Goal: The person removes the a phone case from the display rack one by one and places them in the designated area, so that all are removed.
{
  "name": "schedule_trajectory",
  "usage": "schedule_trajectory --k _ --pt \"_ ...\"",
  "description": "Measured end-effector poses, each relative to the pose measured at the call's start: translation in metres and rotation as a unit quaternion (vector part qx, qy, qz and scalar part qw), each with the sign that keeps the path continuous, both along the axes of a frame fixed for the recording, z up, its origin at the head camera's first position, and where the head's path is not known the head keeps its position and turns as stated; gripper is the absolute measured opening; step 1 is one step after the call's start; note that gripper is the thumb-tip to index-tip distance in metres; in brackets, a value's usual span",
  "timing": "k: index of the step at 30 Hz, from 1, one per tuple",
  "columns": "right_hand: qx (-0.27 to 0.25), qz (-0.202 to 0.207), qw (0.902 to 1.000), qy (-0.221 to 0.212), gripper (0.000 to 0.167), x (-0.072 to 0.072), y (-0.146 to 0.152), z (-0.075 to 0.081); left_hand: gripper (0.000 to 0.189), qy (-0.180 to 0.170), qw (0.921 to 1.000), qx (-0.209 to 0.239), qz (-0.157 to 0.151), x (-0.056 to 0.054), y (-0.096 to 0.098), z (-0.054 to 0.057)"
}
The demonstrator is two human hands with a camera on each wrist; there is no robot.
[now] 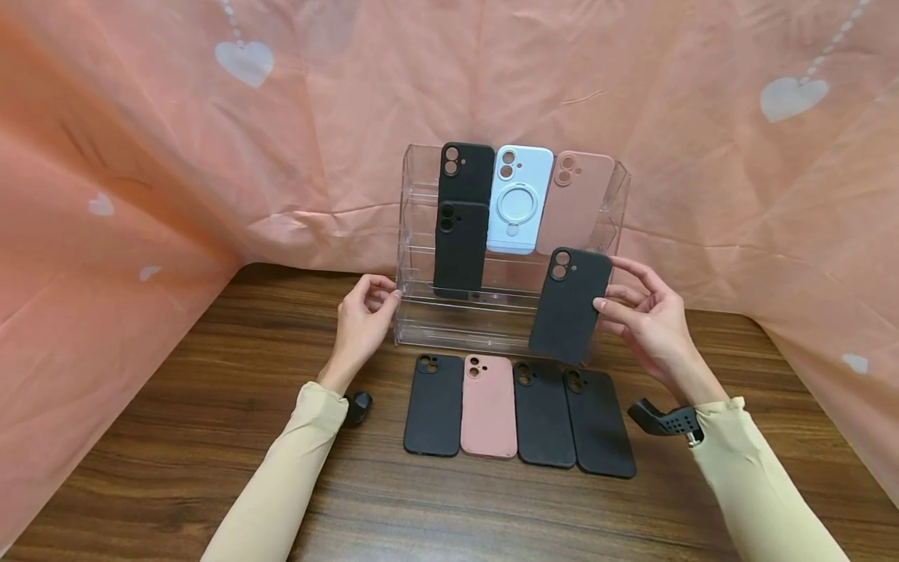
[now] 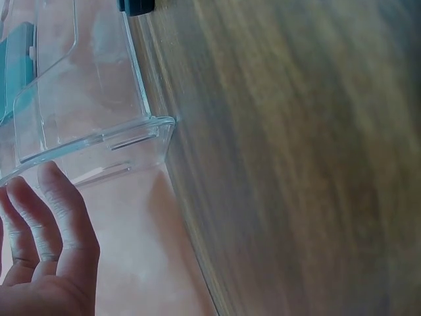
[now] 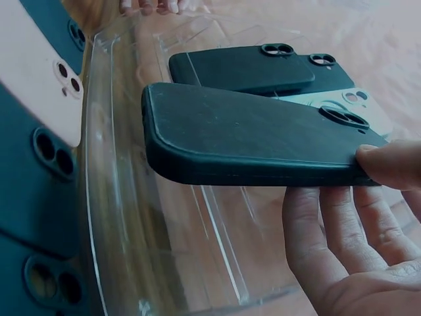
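Note:
My right hand (image 1: 649, 316) pinches a black phone case (image 1: 570, 304) by its right edge, thumb on the back face and fingers behind. The case is tilted in front of the right side of a clear acrylic display rack (image 1: 421, 316). At the rack's left side edge, my left hand (image 1: 365, 316) grips with bent fingers; in the left wrist view its fingertips (image 2: 49, 172) are against the clear panel. On the rack stand two black cases, one below the other (image 1: 460, 250), a white case (image 1: 520, 204) with a ring and a pink case (image 1: 574, 203).
Several cases lie in a row on the wooden table (image 1: 393, 515) before the rack: a black case (image 1: 433, 406), a pink case (image 1: 489, 410) and two more black ones (image 1: 544, 417). Pink cloth (image 1: 337, 117) with white hearts hangs behind and at both sides.

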State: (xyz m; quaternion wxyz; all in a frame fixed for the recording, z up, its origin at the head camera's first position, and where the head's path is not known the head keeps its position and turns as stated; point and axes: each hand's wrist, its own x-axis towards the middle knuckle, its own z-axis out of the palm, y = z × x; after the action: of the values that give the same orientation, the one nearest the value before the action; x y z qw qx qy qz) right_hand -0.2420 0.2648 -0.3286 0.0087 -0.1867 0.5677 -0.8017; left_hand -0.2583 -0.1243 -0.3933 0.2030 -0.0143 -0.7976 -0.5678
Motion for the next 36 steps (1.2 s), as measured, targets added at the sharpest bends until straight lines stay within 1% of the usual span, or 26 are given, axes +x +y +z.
schedule_trajectory --k 6,11,19,28,36 --pt "0.009 0.008 0.9999 0.003 0.064 0.009 0.009 -0.005 0.014 -0.001 1.0 0.001 -0.003 0.0 -0.001 0.0" --pt "0.018 -0.006 0.9998 0.003 0.059 0.015 0.012 -0.011 0.014 -0.001 1.0 0.001 -0.003 -0.001 -0.002 -0.001" --pt "0.017 -0.01 0.9998 0.01 0.06 0.023 0.019 -0.02 0.014 -0.001 1.0 0.006 -0.006 0.0 -0.001 -0.001" --pt "0.023 -0.029 0.9992 0.013 0.059 0.031 0.031 -0.026 0.014 -0.002 0.9999 0.008 -0.008 0.001 -0.001 0.001" --pt "0.045 -0.041 0.998 0.016 0.061 0.037 0.043 -0.03 0.014 0.001 1.0 0.005 -0.006 -0.001 -0.001 -0.001"
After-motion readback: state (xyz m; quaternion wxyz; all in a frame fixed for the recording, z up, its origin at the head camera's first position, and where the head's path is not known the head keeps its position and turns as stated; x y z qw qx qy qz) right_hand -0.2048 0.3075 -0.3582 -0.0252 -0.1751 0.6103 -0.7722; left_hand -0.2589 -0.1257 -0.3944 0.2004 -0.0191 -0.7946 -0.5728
